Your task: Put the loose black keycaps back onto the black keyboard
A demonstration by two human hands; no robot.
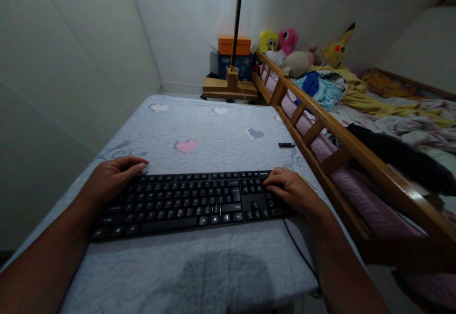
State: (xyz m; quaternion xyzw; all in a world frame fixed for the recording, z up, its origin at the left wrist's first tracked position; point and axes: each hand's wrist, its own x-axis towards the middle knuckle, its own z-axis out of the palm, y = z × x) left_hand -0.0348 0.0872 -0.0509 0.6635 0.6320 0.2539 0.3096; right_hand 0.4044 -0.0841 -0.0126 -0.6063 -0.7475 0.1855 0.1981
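Note:
A black keyboard [192,202] lies across the cloth-covered table [213,155], its cable running off the near right edge. At its left end is my left hand [112,176], fingers stretched out over the upper left corner, with thumb and forefinger slightly apart. My right hand [290,188] rests on the right end, over the number keys, its fingers curled around the keyboard's edge. A small black object [287,145] lies beyond my right hand near the table's right edge.
A wooden bed rail [320,109] runs along the table's right side. Behind it are crumpled clothes [322,90] and plush toys [269,42]. An orange box [234,45] and a wooden stand [230,86] with an upright pole are beyond the far edge. A wall stands left.

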